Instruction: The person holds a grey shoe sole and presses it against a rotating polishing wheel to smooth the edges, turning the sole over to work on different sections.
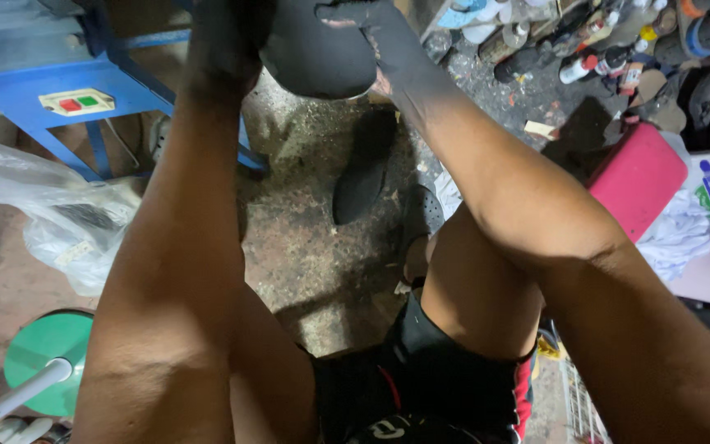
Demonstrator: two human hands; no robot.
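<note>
Both my arms reach up and forward to a dark grey rounded piece, like a shoe sole or shoe part (318, 57), held at the top of the view. My left hand (223, 37), blackened with dirt, grips its left side. My right hand (380, 41), also blackened, wraps its fingers over the right side. Another dark shoe sole (363, 177) lies on the floor below, between my knees. I am seated, wearing black shorts with red trim.
A blue metal machine frame (59, 90) with a red and green switch box (76, 101) stands at left. Clear plastic bags (51, 214) and a green round lid (47, 358) lie lower left. A pink stool (638, 177) and several bottles and tubes (585, 49) crowd the right.
</note>
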